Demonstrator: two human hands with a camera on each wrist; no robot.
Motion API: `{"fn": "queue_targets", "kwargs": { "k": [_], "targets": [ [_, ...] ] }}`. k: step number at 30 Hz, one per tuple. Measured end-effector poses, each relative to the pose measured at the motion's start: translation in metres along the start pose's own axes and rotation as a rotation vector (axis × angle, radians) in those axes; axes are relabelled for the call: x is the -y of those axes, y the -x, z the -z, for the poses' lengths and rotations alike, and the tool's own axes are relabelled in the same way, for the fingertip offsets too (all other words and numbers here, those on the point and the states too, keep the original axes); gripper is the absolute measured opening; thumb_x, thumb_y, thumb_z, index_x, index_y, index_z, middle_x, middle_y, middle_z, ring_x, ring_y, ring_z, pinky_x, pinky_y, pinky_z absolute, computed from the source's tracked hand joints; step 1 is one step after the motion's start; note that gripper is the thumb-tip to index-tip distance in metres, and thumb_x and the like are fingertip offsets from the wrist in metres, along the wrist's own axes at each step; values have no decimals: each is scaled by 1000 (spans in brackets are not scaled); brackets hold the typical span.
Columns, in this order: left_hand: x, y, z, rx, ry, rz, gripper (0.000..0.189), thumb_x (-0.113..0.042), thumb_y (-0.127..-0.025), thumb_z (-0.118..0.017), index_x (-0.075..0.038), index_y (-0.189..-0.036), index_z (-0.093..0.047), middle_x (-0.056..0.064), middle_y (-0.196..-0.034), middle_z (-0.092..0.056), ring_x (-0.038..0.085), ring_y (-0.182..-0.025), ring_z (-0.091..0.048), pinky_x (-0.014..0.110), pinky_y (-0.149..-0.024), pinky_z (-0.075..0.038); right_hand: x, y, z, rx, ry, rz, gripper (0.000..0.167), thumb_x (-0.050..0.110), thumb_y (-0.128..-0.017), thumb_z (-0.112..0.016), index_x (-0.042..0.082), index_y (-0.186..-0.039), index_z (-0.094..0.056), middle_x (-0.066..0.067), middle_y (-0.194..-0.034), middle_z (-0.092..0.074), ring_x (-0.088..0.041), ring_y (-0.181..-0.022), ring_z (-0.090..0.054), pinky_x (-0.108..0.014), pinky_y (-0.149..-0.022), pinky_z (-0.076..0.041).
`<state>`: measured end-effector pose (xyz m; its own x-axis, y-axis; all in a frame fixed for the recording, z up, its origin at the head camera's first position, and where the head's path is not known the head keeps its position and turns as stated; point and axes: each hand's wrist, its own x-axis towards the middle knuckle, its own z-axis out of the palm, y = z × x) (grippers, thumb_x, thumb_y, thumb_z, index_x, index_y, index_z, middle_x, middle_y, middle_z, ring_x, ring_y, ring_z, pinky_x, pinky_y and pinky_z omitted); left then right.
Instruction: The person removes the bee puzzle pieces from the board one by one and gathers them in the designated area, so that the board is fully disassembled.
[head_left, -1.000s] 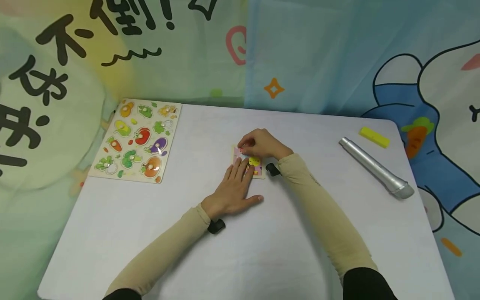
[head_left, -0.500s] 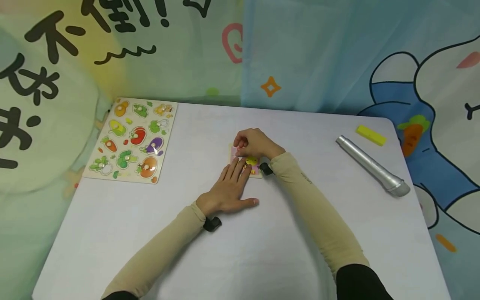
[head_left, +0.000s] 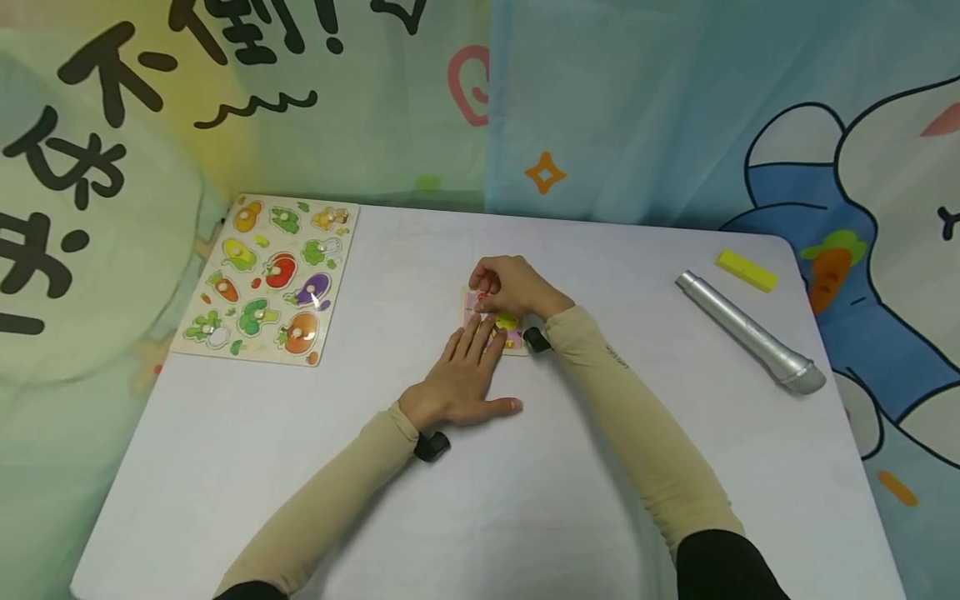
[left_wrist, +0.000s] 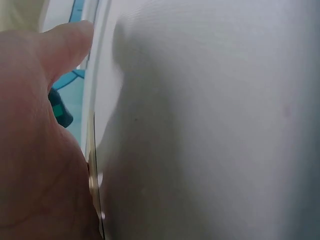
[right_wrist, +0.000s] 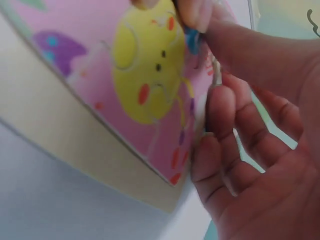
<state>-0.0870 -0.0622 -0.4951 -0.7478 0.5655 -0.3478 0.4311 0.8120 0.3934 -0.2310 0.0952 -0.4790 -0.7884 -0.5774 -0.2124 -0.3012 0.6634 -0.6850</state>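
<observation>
A small jigsaw puzzle with a pink picture and a pale border lies mid-table. Its yellow chick and curved cut lines show in the right wrist view. My left hand rests flat over the near left part, fingers straight and thumb spread. At the far edge, my right hand pinches what looks like a small puzzle piece with thumb and forefinger. A blue bit shows beside that thumb; the rest is hidden by the fingers. In the left wrist view only the thumb side of the left hand appears.
A vegetable peg puzzle board lies at the back left. To the right are a silver microphone and a yellow block. A printed curtain hangs behind the white table.
The camera view shifts slightly. My right hand draws in a little toward the left hand, still pinching at the puzzle's far part. The left hand stays in place.
</observation>
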Motion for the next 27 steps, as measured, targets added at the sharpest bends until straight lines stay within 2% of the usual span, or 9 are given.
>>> {"fn": "queue_targets", "kwargs": {
  "k": [9, 15, 21, 27],
  "targets": [
    [4, -1, 0, -15, 4, -16, 108, -72, -100, -52, -6, -171, -4, 13, -179, 14, 31, -165, 20, 52, -134, -2, 1, 3, -3, -53, -37, 32, 22, 10, -87, -89, 8, -104, -75, -7, -97, -75, -20, -91, -68, -35, -89, -56],
    [5, -1, -2, -13, 16, -19, 109, -70, -100, -55, -7, -171, -3, 13, -179, 13, 32, -165, 19, 53, -134, 0, 4, 5, -2, -38, -45, 63, 21, 7, -89, -87, 7, -108, -78, -8, -104, -75, -21, -94, -72, -37, -90, -59],
    [6, -2, -3, 0, 28, -15, 108, -69, -100, -55, -7, -171, -1, 13, -179, 15, 31, -164, 21, 52, -134, 2, 4, 5, -2, -13, -43, 47, 27, 3, -89, -84, 8, -116, -79, -10, -113, -74, -24, -101, -74, -40, -95, -59],
    [5, 0, 0, -2, -10, -11, 109, -72, -100, -52, -9, -172, -1, 13, -179, 13, 31, -165, 18, 51, -134, -1, 3, 5, -2, 2, -54, 35, 31, 4, -89, -85, 9, -119, -79, -7, -114, -79, -23, -102, -75, -40, -96, -59]
  ]
}}
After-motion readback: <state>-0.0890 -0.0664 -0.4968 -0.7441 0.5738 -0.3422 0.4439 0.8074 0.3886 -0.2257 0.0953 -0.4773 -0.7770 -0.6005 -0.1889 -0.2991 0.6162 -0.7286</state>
